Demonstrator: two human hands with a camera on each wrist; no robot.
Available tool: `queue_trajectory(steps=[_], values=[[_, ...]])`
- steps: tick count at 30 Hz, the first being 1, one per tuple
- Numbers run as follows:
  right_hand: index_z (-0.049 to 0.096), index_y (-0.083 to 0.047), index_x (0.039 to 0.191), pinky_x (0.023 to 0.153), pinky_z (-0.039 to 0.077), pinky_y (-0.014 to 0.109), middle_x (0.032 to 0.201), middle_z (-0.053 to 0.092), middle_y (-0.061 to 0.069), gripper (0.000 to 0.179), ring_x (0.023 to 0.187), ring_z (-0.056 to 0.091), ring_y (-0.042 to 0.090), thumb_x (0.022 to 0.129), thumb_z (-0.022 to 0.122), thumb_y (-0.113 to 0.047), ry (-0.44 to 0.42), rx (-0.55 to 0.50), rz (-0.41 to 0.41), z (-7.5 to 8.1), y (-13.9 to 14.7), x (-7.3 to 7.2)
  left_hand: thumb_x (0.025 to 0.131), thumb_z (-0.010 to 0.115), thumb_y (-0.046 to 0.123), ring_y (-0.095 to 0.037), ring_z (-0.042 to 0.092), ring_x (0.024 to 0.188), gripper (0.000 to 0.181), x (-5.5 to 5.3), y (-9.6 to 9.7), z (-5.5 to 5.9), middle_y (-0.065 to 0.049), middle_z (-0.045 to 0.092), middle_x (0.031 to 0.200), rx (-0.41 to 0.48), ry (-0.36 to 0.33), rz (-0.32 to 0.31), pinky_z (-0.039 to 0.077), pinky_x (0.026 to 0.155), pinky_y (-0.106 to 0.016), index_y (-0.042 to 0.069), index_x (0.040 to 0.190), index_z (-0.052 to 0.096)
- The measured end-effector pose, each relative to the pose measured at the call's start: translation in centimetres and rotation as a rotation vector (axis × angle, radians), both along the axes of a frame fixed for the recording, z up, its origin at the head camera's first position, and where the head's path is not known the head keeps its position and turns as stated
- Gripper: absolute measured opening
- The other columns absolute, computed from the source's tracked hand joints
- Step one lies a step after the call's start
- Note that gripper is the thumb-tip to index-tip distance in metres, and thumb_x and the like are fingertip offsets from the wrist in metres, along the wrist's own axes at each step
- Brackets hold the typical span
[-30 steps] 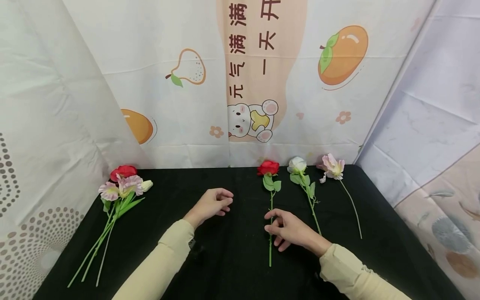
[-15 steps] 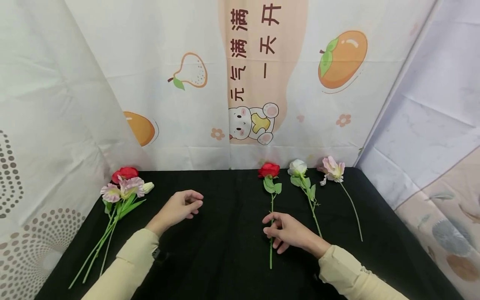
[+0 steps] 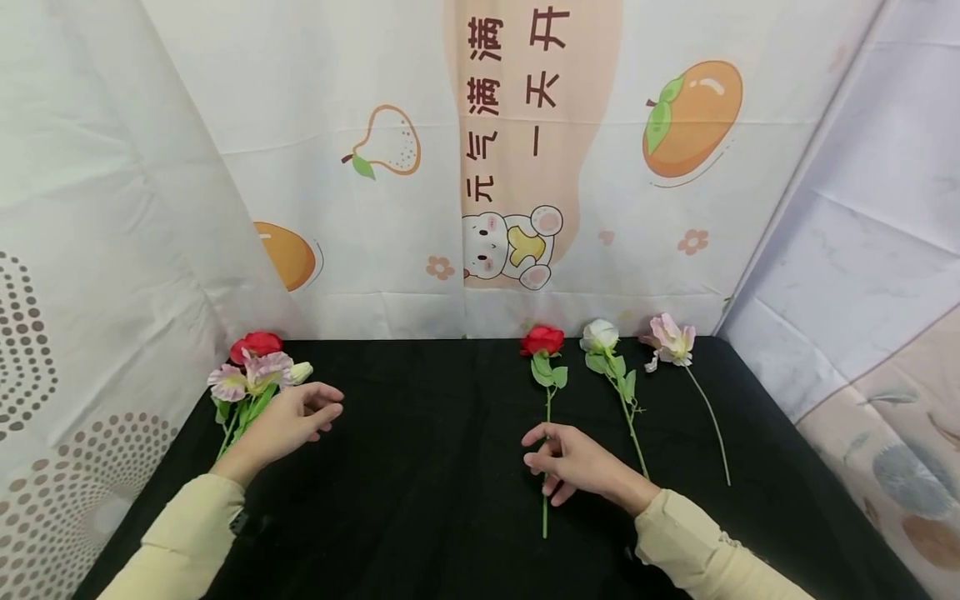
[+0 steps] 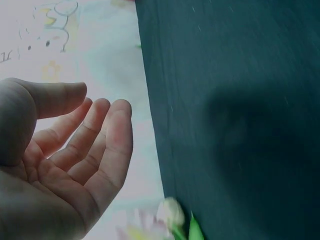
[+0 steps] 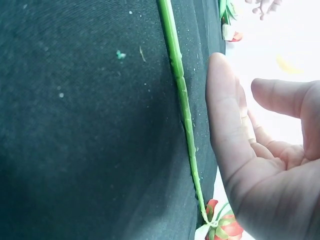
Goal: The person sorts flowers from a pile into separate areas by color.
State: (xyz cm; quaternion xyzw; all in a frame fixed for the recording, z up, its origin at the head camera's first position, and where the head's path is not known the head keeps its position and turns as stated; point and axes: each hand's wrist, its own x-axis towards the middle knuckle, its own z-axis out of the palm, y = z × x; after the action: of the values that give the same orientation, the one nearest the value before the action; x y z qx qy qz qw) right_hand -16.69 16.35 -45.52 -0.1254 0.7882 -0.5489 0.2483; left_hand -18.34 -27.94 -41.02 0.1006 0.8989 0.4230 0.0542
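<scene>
My left hand (image 3: 288,423) is at the left, in front of a bunch of artificial flowers, its fingers loosely bent around nothing in the left wrist view. The bunch has a red rose (image 3: 257,344), pink-purple blooms (image 3: 267,368) and a white tulip bud (image 3: 301,372); my forearm hides most of its stems. My right hand (image 3: 581,463) hovers over the green stem (image 5: 184,95) of a single red rose (image 3: 542,339). Its fingers are relaxed and grip nothing; in the right wrist view the stem lies beside the fingertips, on the cloth.
Right of the red rose lie a white rose (image 3: 600,335) and a pink flower (image 3: 670,340) on a thin pale stem. Black cloth (image 3: 405,483) covers the table. Printed white curtains (image 3: 375,242) stand along the back and both sides.
My left hand has moved left from the middle of the table to the bunch, now overlapping its stems. The right hand stays over the single red rose's stem.
</scene>
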Motion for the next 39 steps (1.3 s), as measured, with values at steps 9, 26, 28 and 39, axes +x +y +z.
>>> queue_trajectory(steps=[9,26,28,39], values=[[0.055,0.003,0.128,0.055,0.06,0.041,0.093,0.067,0.019,0.034,0.063,0.066,0.022,0.101,0.065,-0.016,0.006,0.002,0.003,0.1,0.0,0.1,0.103,0.062,0.019,-0.031,0.07,0.091,0.036,1.7,-4.3,-0.4,-0.018,0.068,0.104,-0.063,-0.061,0.065,0.061,0.071,-0.037,-0.008,0.126,0.058],[0.057,0.001,0.126,0.056,0.06,0.04,0.092,0.067,0.017,0.033,0.064,0.066,0.022,0.101,0.065,-0.018,-0.013,0.003,0.027,0.0,-0.3,-0.1,0.099,0.068,0.018,-0.03,0.067,0.087,0.026,3.0,-9.8,-1.8,-0.011,0.071,0.096,-0.341,0.111,0.183,0.055,0.069,-0.044,-0.005,0.111,0.068],[0.057,0.001,0.125,0.056,0.06,0.04,0.092,0.067,0.017,0.032,0.064,0.066,0.022,0.101,0.065,-0.018,-0.015,0.004,0.029,0.0,-0.3,-0.1,0.099,0.067,0.016,-0.033,0.068,0.088,0.026,3.0,-10.4,-1.9,-0.014,0.07,0.096,-0.35,0.107,0.19,0.055,0.069,-0.047,-0.007,0.112,0.067],[0.057,0.001,0.125,0.056,0.06,0.04,0.093,0.067,0.017,0.031,0.064,0.066,0.022,0.101,0.065,-0.017,-0.031,0.005,0.037,-0.1,-0.4,-0.1,0.093,0.075,0.026,-0.031,0.067,0.082,0.047,3.2,-12.2,-2.5,-0.02,0.069,0.098,-0.35,-0.004,0.215,0.055,0.071,-0.049,-0.013,0.116,0.062]])
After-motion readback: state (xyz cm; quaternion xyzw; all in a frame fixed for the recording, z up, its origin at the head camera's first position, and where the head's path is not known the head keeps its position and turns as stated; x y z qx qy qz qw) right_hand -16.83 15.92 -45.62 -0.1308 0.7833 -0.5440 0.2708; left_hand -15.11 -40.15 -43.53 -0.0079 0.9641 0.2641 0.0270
